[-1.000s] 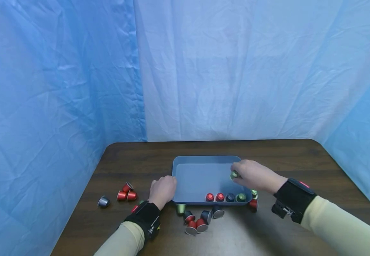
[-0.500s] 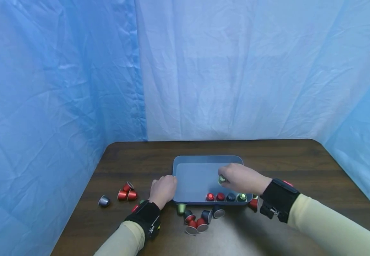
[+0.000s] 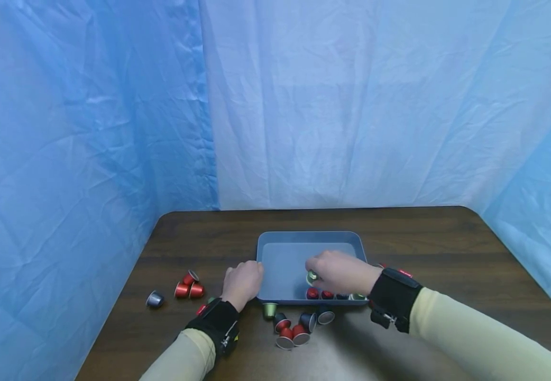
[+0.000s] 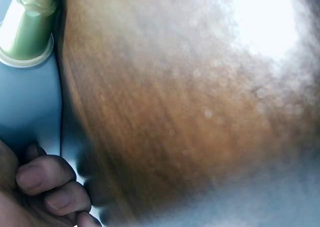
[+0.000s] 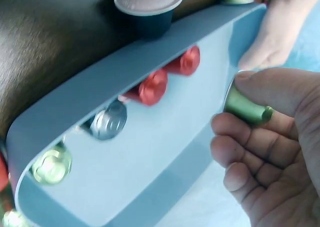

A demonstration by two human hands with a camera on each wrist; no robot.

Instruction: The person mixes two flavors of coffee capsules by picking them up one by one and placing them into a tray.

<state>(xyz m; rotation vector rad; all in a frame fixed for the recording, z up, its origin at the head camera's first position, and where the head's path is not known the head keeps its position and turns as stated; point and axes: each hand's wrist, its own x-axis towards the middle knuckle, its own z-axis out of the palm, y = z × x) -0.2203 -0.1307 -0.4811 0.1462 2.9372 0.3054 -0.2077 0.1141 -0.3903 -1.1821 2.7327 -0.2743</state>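
Observation:
My right hand [image 3: 339, 272] is over the blue tray [image 3: 285, 256], pinching a green coffee capsule [image 5: 250, 107] between thumb and fingers. Below it, along the tray's near wall, runs a row of capsules: two red ones, the nearer of them a red capsule [image 5: 153, 87], then a dark blue capsule [image 5: 109, 121] and a green capsule [image 5: 52, 164] at the right end. At the tray's left side my left hand [image 3: 242, 284] holds the rim, its fingers [image 4: 47, 173] curled there in the left wrist view.
Just in front of the tray lie a green capsule [image 3: 269, 311], a dark capsule [image 3: 325, 316] and several red and dark ones. Farther left on the wooden table [image 3: 199, 233] are red capsules [image 3: 196, 290] and a dark capsule [image 3: 154, 300]. Blue sheets [image 3: 304, 106] hang around the table.
My right hand has moved left and nearer across the tray with the green capsule, from its right side to over the row. My left hand and the tray stay in place.

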